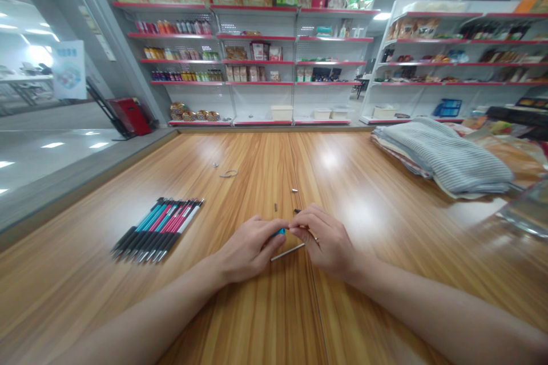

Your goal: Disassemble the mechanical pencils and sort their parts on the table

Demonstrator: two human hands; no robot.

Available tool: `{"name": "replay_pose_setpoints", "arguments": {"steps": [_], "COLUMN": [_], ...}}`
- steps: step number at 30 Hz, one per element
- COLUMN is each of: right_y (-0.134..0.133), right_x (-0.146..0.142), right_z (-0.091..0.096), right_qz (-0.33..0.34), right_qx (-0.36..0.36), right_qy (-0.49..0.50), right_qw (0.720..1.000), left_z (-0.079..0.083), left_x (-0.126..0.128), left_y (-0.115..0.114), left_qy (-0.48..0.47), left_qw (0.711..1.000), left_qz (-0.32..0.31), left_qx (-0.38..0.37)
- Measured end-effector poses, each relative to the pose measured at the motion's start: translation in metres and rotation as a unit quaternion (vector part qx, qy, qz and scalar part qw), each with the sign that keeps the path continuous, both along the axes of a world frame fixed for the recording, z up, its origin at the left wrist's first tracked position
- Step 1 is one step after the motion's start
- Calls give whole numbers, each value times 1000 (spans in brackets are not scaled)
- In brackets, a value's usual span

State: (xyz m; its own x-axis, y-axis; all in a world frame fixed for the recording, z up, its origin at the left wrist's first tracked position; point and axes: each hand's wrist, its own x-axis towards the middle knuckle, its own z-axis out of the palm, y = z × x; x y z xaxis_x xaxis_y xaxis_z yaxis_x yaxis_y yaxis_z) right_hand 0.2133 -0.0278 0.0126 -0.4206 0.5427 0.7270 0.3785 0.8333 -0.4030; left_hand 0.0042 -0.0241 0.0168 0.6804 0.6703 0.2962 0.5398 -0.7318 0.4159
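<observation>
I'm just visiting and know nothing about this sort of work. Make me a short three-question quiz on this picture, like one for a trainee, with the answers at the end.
1. True or false: the row of pens lies on the table to the left of the left hand.
2. Multiple choice: what colour is the small piece showing at the fingers of that hand?
A) red
B) blue
C) yellow
3. Fill in the missing word: the folded cloth on top of the pile at the right has a pattern of ____.

Key: 1. True. 2. B. 3. Stripes.
</observation>
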Motion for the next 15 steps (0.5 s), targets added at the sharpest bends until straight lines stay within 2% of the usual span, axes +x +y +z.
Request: {"name": "replay_pose_setpoints", "arguments": {"steps": [4,10,15], "right_y": [-2,-1,1], "right_x": [0,-1,0], "right_z": [0,0,0], "right_qz": [18,41,6], "right_qx": [8,2,-24], "right_qy": [29,11,-28], "right_qw": [999,999,999], "left_z": [-3,-2,-3], "left_x": [1,4,4], "left_y": [2,1,2], "left_qy": [2,-11,-14], "left_qw": [1000,999,999], "left_qz": [-13,-8,18], "left_qx": [13,35,48]}}
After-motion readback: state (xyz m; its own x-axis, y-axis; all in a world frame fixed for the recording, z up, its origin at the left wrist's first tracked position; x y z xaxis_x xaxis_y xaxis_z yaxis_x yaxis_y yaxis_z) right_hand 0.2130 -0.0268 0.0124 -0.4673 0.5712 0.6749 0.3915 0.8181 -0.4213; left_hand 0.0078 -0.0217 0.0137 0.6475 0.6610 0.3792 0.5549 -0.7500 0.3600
